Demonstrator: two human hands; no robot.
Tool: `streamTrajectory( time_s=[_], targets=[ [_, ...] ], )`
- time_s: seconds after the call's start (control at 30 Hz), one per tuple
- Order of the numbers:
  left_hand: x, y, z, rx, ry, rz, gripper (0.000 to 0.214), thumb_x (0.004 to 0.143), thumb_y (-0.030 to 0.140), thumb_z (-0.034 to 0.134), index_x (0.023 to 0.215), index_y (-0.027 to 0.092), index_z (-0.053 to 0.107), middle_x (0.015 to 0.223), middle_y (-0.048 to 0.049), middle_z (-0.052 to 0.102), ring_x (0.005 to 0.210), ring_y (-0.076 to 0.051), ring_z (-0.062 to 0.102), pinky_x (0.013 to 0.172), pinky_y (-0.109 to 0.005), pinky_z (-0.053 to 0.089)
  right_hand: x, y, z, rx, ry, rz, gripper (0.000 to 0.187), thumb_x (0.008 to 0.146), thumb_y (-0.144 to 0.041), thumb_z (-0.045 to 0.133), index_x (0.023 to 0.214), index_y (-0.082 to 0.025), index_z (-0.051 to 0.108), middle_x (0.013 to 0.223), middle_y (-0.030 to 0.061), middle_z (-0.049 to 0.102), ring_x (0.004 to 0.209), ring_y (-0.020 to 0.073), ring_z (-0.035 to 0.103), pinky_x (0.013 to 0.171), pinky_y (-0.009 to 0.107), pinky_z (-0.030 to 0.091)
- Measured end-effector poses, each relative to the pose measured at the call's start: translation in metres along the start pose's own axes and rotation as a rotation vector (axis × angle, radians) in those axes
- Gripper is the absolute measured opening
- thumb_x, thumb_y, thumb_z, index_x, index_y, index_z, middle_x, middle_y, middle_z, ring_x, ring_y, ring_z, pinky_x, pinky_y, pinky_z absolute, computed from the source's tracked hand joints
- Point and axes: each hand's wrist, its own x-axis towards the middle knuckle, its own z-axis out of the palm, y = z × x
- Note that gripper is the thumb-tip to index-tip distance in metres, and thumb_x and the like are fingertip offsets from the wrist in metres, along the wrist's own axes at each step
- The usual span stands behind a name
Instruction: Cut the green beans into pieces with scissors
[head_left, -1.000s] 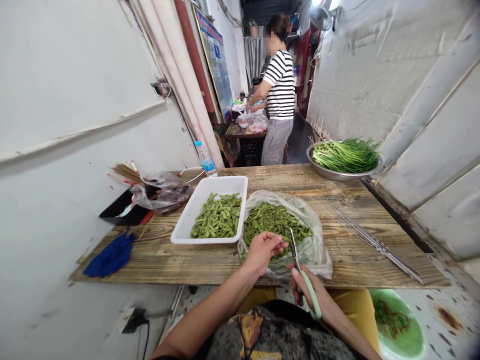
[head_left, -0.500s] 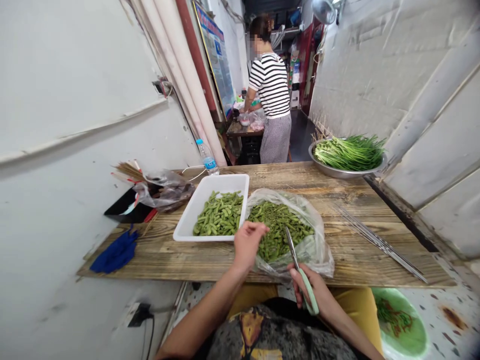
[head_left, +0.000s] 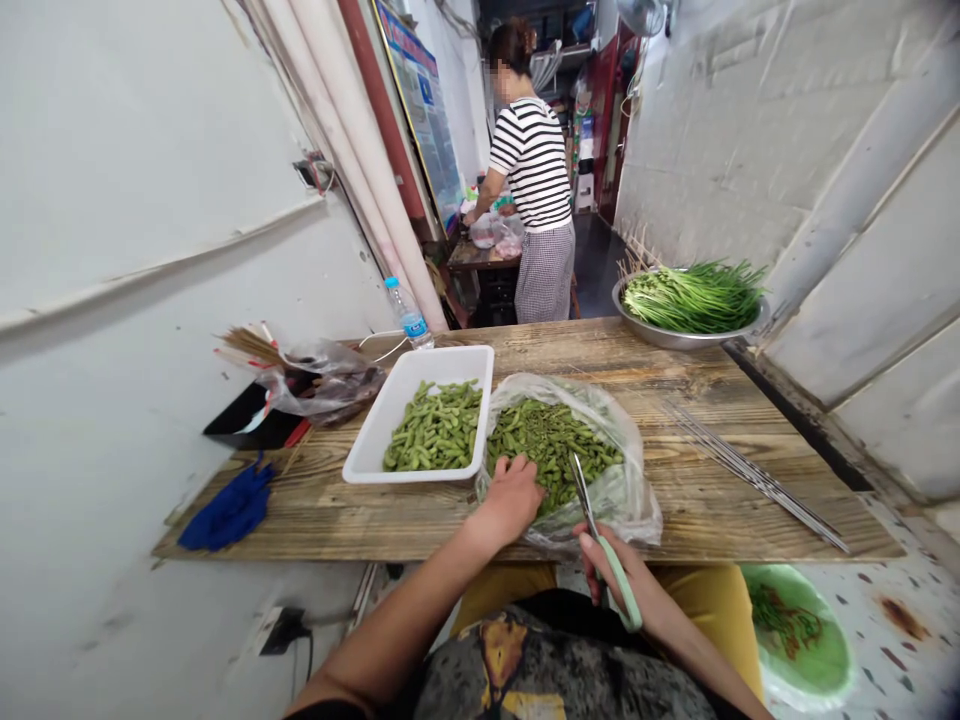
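My left hand [head_left: 513,497] reaches down onto the green soybean pods [head_left: 559,430] at the near left side of a clear plastic bag [head_left: 630,480]. Its fingers are bent and somewhat apart; the tips are partly lost among the pods. In my right hand [head_left: 616,562] are scissors [head_left: 600,535] with pale green handles, their blades pointing up over the bag's near part. Left of the bag, a white plastic tray [head_left: 365,440] holds more pods [head_left: 437,425], which look plump and brighter green.
Metal skewers [head_left: 757,475] lie at the right, below a metal bowl [head_left: 686,338] of green stalks [head_left: 694,298]. A water bottle [head_left: 411,315], a black box [head_left: 259,415] and a blue cloth [head_left: 227,508] are leftward. A green-lined basin [head_left: 802,640] sits on the floor. Another person [head_left: 536,170] stands beyond the table.
My left hand has lowered from a pinch above the bag's left side onto the pods, its fingers loosening. The scissors stay nearly in place. The view has shifted slightly.
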Motion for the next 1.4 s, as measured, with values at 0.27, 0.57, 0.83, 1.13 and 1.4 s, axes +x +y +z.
streamTrajectory(
  time_s=[0.27, 0.57, 0.83, 1.13, 1.4],
  targets=[
    [0.004, -0.018, -0.004, -0.164, 0.093, -0.106, 0.016, 0.082, 0.026, 0.053, 0.078, 0.018, 0.067, 0.085, -0.0097, 0.061, 0.093, -0.024, 0.047, 0.085, -0.041, 0.026, -0.003, -0.002, -0.002, -0.004, -0.023, 0.002, 0.048, 0.077, -0.065, 0.045, 0.093, -0.020, 0.049, 0.057, -0.0075, 0.041, 0.043, 0.0093, 0.045, 0.041, 0.022, 0.041],
    [0.009, -0.012, 0.004, -0.827, 0.402, -0.307, 0.021, 0.078, 0.021, 0.055, 0.093, 0.022, 0.068, 0.095, -0.0040, 0.070, 0.090, -0.018, 0.061, 0.087, -0.033, 0.041, -0.002, -0.005, 0.001, -0.030, -0.037, 0.022, 0.052, 0.076, -0.066, 0.045, 0.096, -0.018, 0.047, 0.057, -0.0076, 0.042, 0.043, 0.0086, 0.043, 0.040, 0.021, 0.040],
    [0.006, 0.001, -0.008, -1.236, 0.211, -0.392, 0.018, 0.068, 0.020, 0.061, 0.082, 0.013, 0.068, 0.069, -0.0027, 0.067, 0.061, -0.012, 0.058, 0.059, -0.022, 0.042, -0.002, -0.006, 0.002, -0.025, -0.030, 0.008, 0.049, 0.077, -0.063, 0.046, 0.097, -0.018, 0.046, 0.054, -0.0087, 0.040, 0.041, 0.0079, 0.040, 0.038, 0.020, 0.038],
    [0.005, 0.018, -0.002, -1.622, 0.283, -0.515, 0.026, 0.060, 0.029, 0.072, 0.080, 0.013, 0.068, 0.069, -0.0014, 0.066, 0.061, -0.010, 0.054, 0.060, -0.021, 0.039, 0.000, -0.011, 0.007, 0.031, -0.011, 0.023, 0.045, 0.077, -0.059, 0.050, 0.097, -0.018, 0.046, 0.050, -0.0104, 0.038, 0.035, 0.0070, 0.038, 0.034, 0.019, 0.039],
    [0.013, 0.027, -0.007, -1.804, 0.479, -0.557, 0.017, 0.065, 0.025, 0.065, 0.076, 0.013, 0.062, 0.071, -0.0037, 0.066, 0.058, -0.009, 0.054, 0.055, -0.020, 0.039, -0.002, -0.012, 0.003, -0.055, 0.033, -0.015, 0.050, 0.080, -0.060, 0.045, 0.106, -0.017, 0.045, 0.052, -0.0083, 0.041, 0.042, 0.0098, 0.043, 0.039, 0.022, 0.038]
  ],
)
